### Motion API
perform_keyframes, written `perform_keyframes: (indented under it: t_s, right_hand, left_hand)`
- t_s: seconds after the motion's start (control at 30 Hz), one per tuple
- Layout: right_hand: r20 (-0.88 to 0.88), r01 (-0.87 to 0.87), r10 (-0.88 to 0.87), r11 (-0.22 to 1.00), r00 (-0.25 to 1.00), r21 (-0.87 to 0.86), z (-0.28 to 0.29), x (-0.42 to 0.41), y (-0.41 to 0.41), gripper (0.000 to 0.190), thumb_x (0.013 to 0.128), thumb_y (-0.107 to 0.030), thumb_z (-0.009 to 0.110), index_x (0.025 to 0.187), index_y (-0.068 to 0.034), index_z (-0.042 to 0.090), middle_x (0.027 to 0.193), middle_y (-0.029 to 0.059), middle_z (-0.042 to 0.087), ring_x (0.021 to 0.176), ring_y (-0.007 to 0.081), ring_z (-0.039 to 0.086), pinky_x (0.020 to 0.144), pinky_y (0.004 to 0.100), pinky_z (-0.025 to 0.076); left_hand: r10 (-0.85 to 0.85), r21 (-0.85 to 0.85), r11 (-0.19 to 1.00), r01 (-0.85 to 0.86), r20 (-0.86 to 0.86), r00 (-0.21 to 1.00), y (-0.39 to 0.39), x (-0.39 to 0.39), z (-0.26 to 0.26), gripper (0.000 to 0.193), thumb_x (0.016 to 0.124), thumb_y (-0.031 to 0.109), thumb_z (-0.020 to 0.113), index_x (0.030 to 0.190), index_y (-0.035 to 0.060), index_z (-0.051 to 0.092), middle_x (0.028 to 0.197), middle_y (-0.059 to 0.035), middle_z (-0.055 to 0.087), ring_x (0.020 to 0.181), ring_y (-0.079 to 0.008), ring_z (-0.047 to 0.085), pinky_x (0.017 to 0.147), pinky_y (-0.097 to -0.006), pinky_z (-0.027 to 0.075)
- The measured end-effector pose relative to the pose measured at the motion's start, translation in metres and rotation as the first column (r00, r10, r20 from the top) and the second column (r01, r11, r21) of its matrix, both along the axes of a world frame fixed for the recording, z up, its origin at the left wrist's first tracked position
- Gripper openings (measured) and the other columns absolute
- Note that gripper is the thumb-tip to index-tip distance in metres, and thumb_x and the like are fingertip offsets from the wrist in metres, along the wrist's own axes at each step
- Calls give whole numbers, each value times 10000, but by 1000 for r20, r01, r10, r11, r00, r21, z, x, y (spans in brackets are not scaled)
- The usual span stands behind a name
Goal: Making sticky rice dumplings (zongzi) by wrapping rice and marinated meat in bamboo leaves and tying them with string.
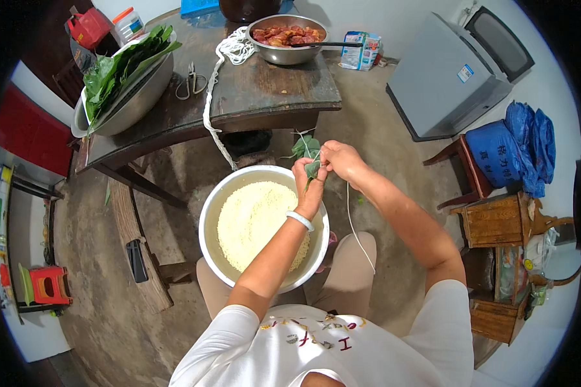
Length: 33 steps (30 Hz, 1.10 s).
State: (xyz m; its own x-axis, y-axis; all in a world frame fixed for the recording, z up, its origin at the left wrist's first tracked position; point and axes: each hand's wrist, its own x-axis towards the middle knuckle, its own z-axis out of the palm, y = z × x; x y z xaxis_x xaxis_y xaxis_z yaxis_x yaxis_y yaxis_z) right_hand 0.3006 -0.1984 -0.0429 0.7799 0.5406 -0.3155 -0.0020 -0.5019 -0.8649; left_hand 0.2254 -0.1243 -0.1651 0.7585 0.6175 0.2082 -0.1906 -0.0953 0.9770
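Note:
A green leaf-wrapped bundle is held over the far right rim of a large metal basin. My left hand grips the leaf bundle from below. At its right side, my right hand pinches a white string, whose loose end hangs over my right knee. Pale grain fills the basin on my lap. On the table, a bunch of white strings trails over the edge to the basin. Metal scissors lie to the left of the strings.
Along the wooden table stand a steel bowl of raw meat with a black-handled utensil and a basin of green leaves. A wooden bench holding a phone is at left. A blue bag rests on a stool at right.

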Motion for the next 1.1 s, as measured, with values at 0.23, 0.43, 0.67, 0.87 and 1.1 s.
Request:
perform_keyframes:
  t_s: [0.23,0.43,0.67,0.87,1.1]
  right_hand:
    - [-281,20,-11,999,960,28,25,-7,8,225,964,-233,459,813,-100,560,793,-12,584,674,95,479,629,256,393]
    - [-25,90,-88,994,996,67,3,5,-2,261,926,-197,486,722,-55,564,748,35,595,649,140,525,609,296,447]
    - [-117,33,-22,995,993,89,-4,3,-1,246,969,-234,454,817,-76,567,787,8,591,656,106,494,659,252,423]
    - [-189,-36,54,995,980,95,8,-7,6,231,966,-200,461,814,-63,567,822,33,638,653,101,504,668,258,434]
    - [238,-135,89,974,967,180,-4,0,-3,219,944,-212,515,828,-44,592,932,47,626,730,109,538,634,266,453]
  left_hand:
    - [-57,-195,978,70,69,996,2,1,-4,392,832,229,708,1108,77,475,1064,-38,463,970,-148,484,855,-290,423]
    - [-26,-88,996,20,-62,998,2,-5,21,352,821,143,682,1108,83,488,1053,-32,458,989,-145,467,883,-289,403]
    - [-50,-177,983,50,2,999,2,-1,4,336,826,123,674,1080,79,458,1048,-32,454,956,-130,461,842,-272,406]
    - [-102,-307,944,118,67,992,1,-2,10,323,820,168,667,1099,83,526,1129,-137,448,1049,-263,458,937,-355,376]
    - [-24,-111,994,22,-19,1000,4,0,7,314,834,160,682,1065,50,501,1053,-92,500,1010,-204,480,871,-321,410]
